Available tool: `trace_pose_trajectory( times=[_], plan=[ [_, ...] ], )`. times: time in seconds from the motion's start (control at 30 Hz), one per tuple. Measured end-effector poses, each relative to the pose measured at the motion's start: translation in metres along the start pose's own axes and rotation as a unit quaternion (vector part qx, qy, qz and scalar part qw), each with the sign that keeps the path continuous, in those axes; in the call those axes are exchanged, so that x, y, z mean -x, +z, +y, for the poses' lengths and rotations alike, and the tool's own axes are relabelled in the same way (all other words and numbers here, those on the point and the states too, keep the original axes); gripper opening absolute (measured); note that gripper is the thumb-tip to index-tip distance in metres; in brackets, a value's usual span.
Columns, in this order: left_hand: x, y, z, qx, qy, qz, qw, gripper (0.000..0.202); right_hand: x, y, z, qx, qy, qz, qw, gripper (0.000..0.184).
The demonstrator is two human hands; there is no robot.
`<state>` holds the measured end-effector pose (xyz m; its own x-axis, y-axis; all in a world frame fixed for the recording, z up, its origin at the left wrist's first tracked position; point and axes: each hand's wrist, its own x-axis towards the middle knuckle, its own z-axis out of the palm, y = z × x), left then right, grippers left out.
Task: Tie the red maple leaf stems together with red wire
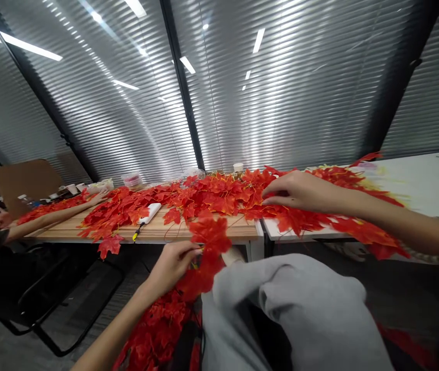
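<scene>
My left hand (176,262) is closed in a pinch, low in front of the table edge. It holds a garland of red artificial maple leaves (210,237) by its stem, and the leaves hang down over my knee. Above the large pile of red maple leaves (219,193) on the table is my right hand (294,191). Its thumb and forefinger come close together at the tips, and whatever is between them is too small to make out. More red leaves (161,330) lie heaped low beside my left leg.
A white device with a yellow-black tip (150,214) lies on the wooden table (65,229). A white table (424,185) adjoins it on the right. A paper cup (238,167) stands behind the leaves. At left, another person's arm (55,219) reaches over the table near a cardboard box (24,180).
</scene>
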<state>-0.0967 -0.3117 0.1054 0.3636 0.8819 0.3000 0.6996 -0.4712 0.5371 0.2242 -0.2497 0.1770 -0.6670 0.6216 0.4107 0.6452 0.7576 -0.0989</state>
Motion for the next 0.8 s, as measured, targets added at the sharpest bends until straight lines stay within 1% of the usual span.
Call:
trace_pose_trajectory(
  times=[0.1,0.17,0.2,0.27,0.33,0.43,0.57,0.67,0.8],
  plan=[
    [-0.003,-0.021,-0.019,-0.031,-0.013,0.063,0.997,0.025,-0.006,0.007,0.009,-0.028,0.006,-0.066,0.997,0.022],
    [-0.004,-0.032,-0.037,-0.035,-0.043,0.102,0.993,0.027,-0.009,0.016,0.015,-0.065,0.009,-0.082,0.994,0.023],
    [-0.004,-0.035,-0.047,-0.026,-0.060,0.105,0.992,0.027,-0.011,0.021,0.017,-0.087,0.010,-0.080,0.993,0.022],
    [-0.005,-0.039,-0.065,-0.006,-0.089,0.096,0.991,0.028,-0.014,0.034,0.019,-0.132,0.011,-0.073,0.989,0.023],
    [-0.006,-0.038,-0.079,0.019,-0.114,0.081,0.990,0.031,-0.017,0.047,0.019,-0.186,0.016,-0.075,0.979,0.027],
    [-0.008,-0.035,-0.093,0.044,-0.149,0.048,0.987,0.035,-0.027,0.068,0.022,-0.247,0.027,-0.084,0.965,0.031],
    [-0.011,-0.036,-0.111,0.040,-0.173,0.019,0.984,0.034,-0.047,0.096,0.030,-0.296,0.020,-0.096,0.950,0.030],
    [-0.009,-0.036,-0.131,0.027,-0.205,-0.008,0.978,0.032,-0.061,0.115,0.037,-0.284,-0.008,-0.115,0.952,0.026],
    [0.003,-0.030,-0.157,0.046,-0.252,-0.072,0.964,0.033,-0.070,0.135,0.036,-0.228,-0.047,-0.147,0.961,0.024]
  ],
)
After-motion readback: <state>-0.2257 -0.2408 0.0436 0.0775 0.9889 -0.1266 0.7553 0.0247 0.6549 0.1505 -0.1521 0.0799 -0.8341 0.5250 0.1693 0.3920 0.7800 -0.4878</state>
